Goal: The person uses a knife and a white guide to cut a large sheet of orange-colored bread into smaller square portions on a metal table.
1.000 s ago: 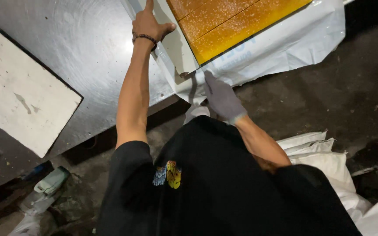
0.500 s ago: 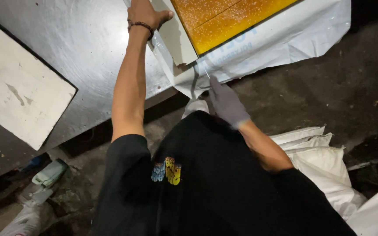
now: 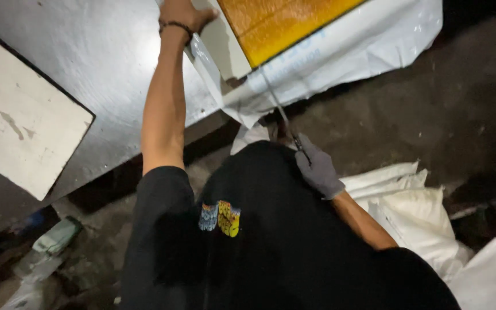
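Only the head view here, looking straight down over a black shirt (image 3: 282,241). The left hand (image 3: 182,12) is bare with a dark wristband, stretched out at the top edge and pressed down on the corner of a shallow white tray (image 3: 225,49); its fingers run partly out of frame, so can't tell how spread they are. The tray holds a flat orange slab (image 3: 282,20) that fills it right up to the rim, and it sits on a white plastic sheet (image 3: 374,40) hanging off the edge of the grey metal table (image 3: 87,51). The right hand (image 3: 318,169), in a grey glove, is closed around a thin knife (image 3: 279,109) whose blade reaches up to the tray's near edge. A white board (image 3: 18,115) lies on the table off to the left, and white sacks (image 3: 414,212) sit on the floor by the right arm.
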